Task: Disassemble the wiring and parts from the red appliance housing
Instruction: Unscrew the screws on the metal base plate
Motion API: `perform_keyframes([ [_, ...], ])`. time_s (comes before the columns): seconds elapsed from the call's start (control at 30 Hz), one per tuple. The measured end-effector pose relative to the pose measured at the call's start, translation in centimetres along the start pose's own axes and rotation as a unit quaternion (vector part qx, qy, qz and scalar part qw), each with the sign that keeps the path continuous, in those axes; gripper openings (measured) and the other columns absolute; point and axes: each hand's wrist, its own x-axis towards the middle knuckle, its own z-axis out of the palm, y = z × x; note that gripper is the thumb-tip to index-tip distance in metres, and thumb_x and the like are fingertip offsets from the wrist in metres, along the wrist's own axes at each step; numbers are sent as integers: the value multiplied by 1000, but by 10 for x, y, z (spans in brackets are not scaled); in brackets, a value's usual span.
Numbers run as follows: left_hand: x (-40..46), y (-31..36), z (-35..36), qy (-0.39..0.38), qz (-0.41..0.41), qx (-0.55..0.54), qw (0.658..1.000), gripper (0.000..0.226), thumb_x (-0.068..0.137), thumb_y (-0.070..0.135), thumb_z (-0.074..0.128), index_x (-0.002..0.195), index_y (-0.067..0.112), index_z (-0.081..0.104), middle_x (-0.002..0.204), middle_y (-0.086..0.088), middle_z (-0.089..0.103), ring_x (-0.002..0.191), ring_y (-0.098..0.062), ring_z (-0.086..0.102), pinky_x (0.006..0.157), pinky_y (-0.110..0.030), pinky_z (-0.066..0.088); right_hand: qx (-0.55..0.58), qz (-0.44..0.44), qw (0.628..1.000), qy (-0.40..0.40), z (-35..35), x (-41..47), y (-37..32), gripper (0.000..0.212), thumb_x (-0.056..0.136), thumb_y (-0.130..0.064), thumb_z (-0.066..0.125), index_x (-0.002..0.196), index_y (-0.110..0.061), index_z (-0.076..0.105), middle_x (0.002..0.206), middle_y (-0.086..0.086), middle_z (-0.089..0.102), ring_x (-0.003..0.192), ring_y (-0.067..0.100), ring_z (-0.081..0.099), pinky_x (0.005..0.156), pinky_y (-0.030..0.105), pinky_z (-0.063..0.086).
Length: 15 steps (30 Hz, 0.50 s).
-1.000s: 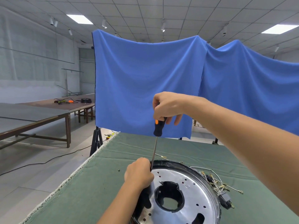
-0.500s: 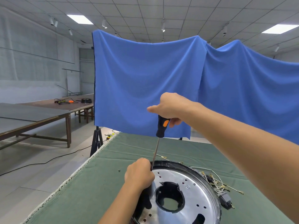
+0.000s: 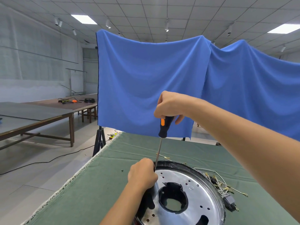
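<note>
The appliance housing (image 3: 191, 184) lies on the green table cloth (image 3: 100, 189) as a round silver metal plate inside a black rim, with a large dark hole at its middle. My right hand (image 3: 168, 106) grips the black and orange handle of a screwdriver (image 3: 163, 127) held almost upright. The shaft runs down to the plate's far left edge, and its tip is hidden behind my left hand (image 3: 142, 173). That hand is curled at the housing's left rim, around the lower shaft. A bundle of loose wires with connectors (image 3: 222, 187) lies by the housing's right side.
A small screw (image 3: 122, 170) lies on the cloth left of the housing. The table's left edge drops to the floor, where a black cable runs. A blue cloth (image 3: 146, 82) hangs behind the table on a tripod stand (image 3: 99, 142). Long wooden tables (image 3: 48, 111) stand far left.
My right hand has turned on the screwdriver handle, so the orange stripe now faces me. My left hand and the housing have stayed in place.
</note>
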Motion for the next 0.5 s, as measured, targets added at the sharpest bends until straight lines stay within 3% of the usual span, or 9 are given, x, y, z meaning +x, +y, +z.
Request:
perform_keyframes([
  [0.1, 1, -1, 1, 1, -2, -1, 1000, 21, 69, 9, 43, 80, 13, 60, 81, -5, 57, 79, -32, 53, 62, -30, 40, -56, 11, 997, 46, 5, -3, 2, 23, 78, -35, 59, 72, -14, 51, 67, 2, 69, 50, 22, 67, 49, 22, 45],
  [0.17, 0, -2, 1, 0, -1, -3, 1000, 18, 70, 11, 45, 80, 14, 60, 81, -4, 57, 78, -32, 53, 62, -30, 41, -64, -6, 993, 94, 10, 0, 6, 25, 86, -27, 53, 65, -13, 48, 57, 3, 64, 37, 19, 60, 43, 21, 38],
  [0.23, 0, -2, 2, 4, 1, -5, 1000, 15, 73, 15, 47, 81, 14, 60, 86, -5, 60, 82, -33, 56, 64, -31, 43, -47, -27, 993, 104, 13, 2, 8, 15, 83, -13, 49, 68, -12, 48, 60, 5, 64, 41, 20, 61, 44, 21, 40],
  [0.33, 2, -2, 3, 15, 6, -1, 1000, 15, 78, 17, 49, 83, 16, 62, 94, -7, 64, 89, -35, 59, 68, -34, 46, -48, -25, 991, 121, 10, 0, 12, 4, 77, -18, 53, 74, -17, 51, 66, 1, 68, 51, 18, 66, 47, 21, 34],
  [0.5, 5, -4, 5, 14, 7, -14, 1000, 26, 83, 15, 50, 95, 29, 69, 107, 0, 65, 99, -29, 60, 75, -32, 47, -39, -3, 971, 237, 5, 1, 27, 18, 73, -21, 56, 86, -11, 63, 68, 3, 64, 55, 23, 55, 51, 23, 35],
])
